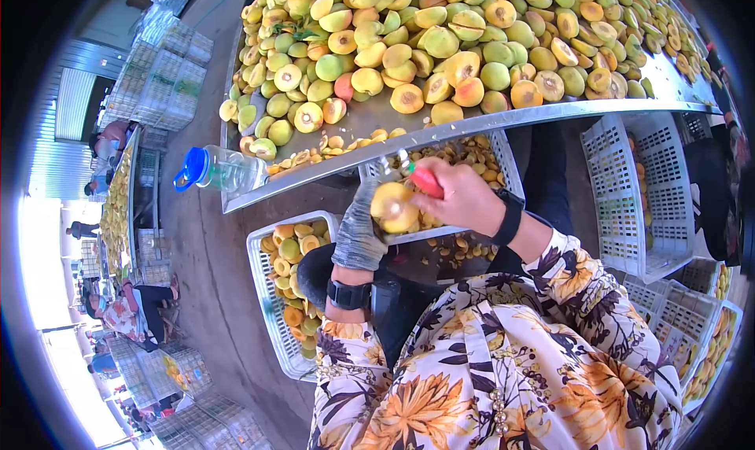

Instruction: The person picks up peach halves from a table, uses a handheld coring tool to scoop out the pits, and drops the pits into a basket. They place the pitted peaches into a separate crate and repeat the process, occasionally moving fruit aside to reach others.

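Note:
My left hand [359, 228], in a grey knit glove, holds a halved yellow peach [393, 207] with its cut face up, over a white crate. My right hand [464, 196] is bare and wraps round the red handle of a small pitting tool [425, 181]. A green band and a blurred metal end show beyond that handle, pointing left above the peach half. My right fingers are right at the fruit's edge. Below both hands, the white crate [510, 167] contains many cut peach pieces. Each wrist wears a black band.
A metal-edged table [472, 125] heaped with halved peaches [440, 45] stands ahead. On its left corner lies a blue-lidded clear bottle [228, 171]. A crate of peach halves [267, 324] stands by my left knee; white crates [641, 198] are at right. Other people [134, 308] sit far left.

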Action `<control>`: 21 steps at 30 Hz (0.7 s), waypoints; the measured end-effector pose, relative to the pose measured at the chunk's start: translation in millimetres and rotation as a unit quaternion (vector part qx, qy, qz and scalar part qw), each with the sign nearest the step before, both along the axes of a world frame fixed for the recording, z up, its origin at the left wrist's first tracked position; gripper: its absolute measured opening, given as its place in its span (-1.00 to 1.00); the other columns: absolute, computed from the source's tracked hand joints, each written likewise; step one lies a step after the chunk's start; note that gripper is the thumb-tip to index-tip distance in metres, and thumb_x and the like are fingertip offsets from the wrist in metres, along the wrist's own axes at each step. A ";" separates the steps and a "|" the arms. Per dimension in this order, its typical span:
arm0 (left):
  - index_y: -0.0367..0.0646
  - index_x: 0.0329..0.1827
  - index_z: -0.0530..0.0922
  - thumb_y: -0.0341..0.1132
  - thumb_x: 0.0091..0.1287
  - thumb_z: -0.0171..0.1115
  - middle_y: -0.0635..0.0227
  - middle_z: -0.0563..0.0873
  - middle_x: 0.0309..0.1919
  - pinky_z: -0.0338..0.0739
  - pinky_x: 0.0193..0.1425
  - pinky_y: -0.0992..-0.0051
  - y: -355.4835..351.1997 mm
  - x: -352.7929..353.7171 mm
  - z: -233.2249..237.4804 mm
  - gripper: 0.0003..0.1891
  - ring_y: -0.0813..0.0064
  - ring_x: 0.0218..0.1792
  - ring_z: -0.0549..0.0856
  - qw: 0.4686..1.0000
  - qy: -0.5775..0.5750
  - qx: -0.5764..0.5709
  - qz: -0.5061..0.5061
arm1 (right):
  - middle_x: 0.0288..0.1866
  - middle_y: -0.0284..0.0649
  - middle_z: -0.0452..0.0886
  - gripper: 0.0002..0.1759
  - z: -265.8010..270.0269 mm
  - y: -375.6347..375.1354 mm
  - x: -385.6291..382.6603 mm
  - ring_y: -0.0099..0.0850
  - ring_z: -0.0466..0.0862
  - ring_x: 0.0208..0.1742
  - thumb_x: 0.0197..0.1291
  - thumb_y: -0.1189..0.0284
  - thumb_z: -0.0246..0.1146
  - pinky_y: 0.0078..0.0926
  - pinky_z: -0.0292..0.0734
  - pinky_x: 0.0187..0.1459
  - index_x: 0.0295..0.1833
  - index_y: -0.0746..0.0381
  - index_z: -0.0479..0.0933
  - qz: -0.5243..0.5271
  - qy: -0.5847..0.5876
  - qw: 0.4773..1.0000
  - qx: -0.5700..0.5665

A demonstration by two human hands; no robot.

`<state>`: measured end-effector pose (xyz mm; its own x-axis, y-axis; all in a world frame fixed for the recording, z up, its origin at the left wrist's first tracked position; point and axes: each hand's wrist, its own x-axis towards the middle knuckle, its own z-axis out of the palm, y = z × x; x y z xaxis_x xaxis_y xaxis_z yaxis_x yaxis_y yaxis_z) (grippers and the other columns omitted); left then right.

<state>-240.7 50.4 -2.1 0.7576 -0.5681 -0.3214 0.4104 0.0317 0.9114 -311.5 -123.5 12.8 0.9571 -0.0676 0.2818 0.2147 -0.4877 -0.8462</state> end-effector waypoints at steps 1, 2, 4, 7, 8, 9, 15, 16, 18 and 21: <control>-0.11 0.00 0.45 0.11 0.19 0.11 0.36 0.58 -0.15 0.56 -0.15 0.48 -0.6 4.2 -2.8 -0.49 0.46 -0.15 0.60 0.991 0.111 -0.057 0.040 | -0.52 -0.03 0.53 -0.54 -7.2 -1.6 -3.1 -0.15 0.59 -0.50 -0.02 0.25 0.34 -0.40 0.47 -0.43 -0.08 0.29 0.41 -0.036 0.031 0.999 0.007; -0.08 -0.05 0.48 0.07 0.18 0.14 0.36 0.60 -0.17 0.57 -0.21 0.47 -2.1 6.6 -1.8 -0.55 0.45 -0.18 0.61 0.965 0.221 -0.114 0.080 | -0.52 -0.02 0.53 -0.54 -7.9 -2.2 -5.3 -0.13 0.60 -0.47 -0.03 0.26 0.34 -0.38 0.47 -0.44 -0.09 0.29 0.41 -0.072 0.062 0.995 0.013; -0.06 -0.12 0.50 0.12 0.17 0.13 0.33 0.61 -0.22 0.58 -0.30 0.47 -8.3 -0.7 -1.6 -0.56 0.42 -0.23 0.62 0.951 0.241 -0.121 0.148 | -0.52 0.02 0.52 -0.56 -10.7 2.3 -14.4 -0.07 0.59 -0.46 -0.03 0.30 0.32 -0.35 0.46 -0.44 -0.09 0.31 0.40 -0.071 0.083 0.994 0.000; -0.09 -0.06 0.47 0.18 0.20 0.06 0.33 0.61 -0.21 0.57 -0.23 0.42 -16.7 -3.8 -9.5 -0.49 0.38 -0.23 0.61 0.951 0.228 -0.126 0.166 | -0.49 0.09 0.52 -0.59 -12.1 11.5 -27.9 0.01 0.57 -0.43 -0.05 0.37 0.29 -0.25 0.45 -0.40 -0.08 0.31 0.38 -0.036 0.106 0.994 -0.007; -0.09 -0.06 0.47 0.18 0.20 0.06 0.33 0.61 -0.21 0.57 -0.23 0.42 -20.8 -4.7 -14.3 -0.49 0.38 -0.23 0.61 0.951 0.229 -0.127 0.165 | -0.49 0.09 0.52 -0.59 -10.1 13.6 -30.6 0.01 0.57 -0.43 -0.05 0.37 0.29 -0.25 0.45 -0.40 -0.08 0.31 0.38 -0.038 0.106 0.994 -0.008; -0.12 -0.03 0.46 0.16 0.22 0.04 0.31 0.60 -0.20 0.57 -0.21 0.40 -24.0 -5.0 -21.3 -0.48 0.37 -0.22 0.61 0.959 0.174 -0.136 0.177 | -0.48 0.10 0.52 -0.58 -6.9 15.4 -32.8 0.02 0.57 -0.42 -0.05 0.37 0.29 -0.24 0.45 -0.39 -0.09 0.32 0.38 -0.029 0.145 0.989 0.004; -0.17 0.13 0.39 0.01 0.30 0.03 0.32 0.52 -0.02 0.44 0.06 0.45 -40.1 -17.1 -18.5 -0.51 0.46 -0.03 0.52 0.973 0.012 -0.137 0.185 | -0.50 0.12 0.49 -0.62 -22.0 16.6 -41.0 0.05 0.54 -0.43 -0.02 0.38 0.26 -0.19 0.41 -0.40 -0.14 0.35 0.36 -0.031 0.128 0.991 -0.017; -0.17 0.13 0.39 0.01 0.30 0.03 0.32 0.52 -0.02 0.44 0.06 0.45 -40.2 -19.3 -20.5 -0.51 0.46 -0.03 0.52 0.973 0.013 -0.137 0.184 | -0.51 0.13 0.48 -0.64 -20.7 17.2 -41.0 0.06 0.53 -0.43 -0.02 0.40 0.26 -0.18 0.39 -0.41 -0.16 0.35 0.34 -0.033 0.135 0.990 0.001; -0.18 0.12 0.40 -0.04 0.31 0.04 0.31 0.51 0.02 0.44 0.08 0.46 -44.1 -25.2 -21.0 -0.54 0.46 0.00 0.51 0.977 -0.087 -0.090 0.171 | -0.52 0.13 0.47 -0.66 -22.0 18.3 -41.6 0.07 0.52 -0.44 -0.02 0.42 0.25 -0.17 0.38 -0.43 -0.18 0.36 0.33 -0.035 0.143 0.989 0.019; -0.19 0.09 0.42 -0.06 0.28 0.09 0.31 0.53 0.00 0.44 0.09 0.46 -48.9 -29.5 -24.4 -0.55 0.46 0.01 0.52 0.973 -0.111 -0.106 0.174 | -0.53 0.14 0.46 -0.67 -26.9 22.2 -44.7 0.08 0.52 -0.44 -0.02 0.45 0.25 -0.17 0.37 -0.45 -0.20 0.36 0.30 -0.051 0.159 0.986 0.011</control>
<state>-270.2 1.5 -26.6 0.9533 -0.3004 -0.0306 0.1344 0.3311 0.9340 -356.2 -101.3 -14.1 0.9847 -0.1706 -0.0347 -0.1128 -0.4736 -0.8735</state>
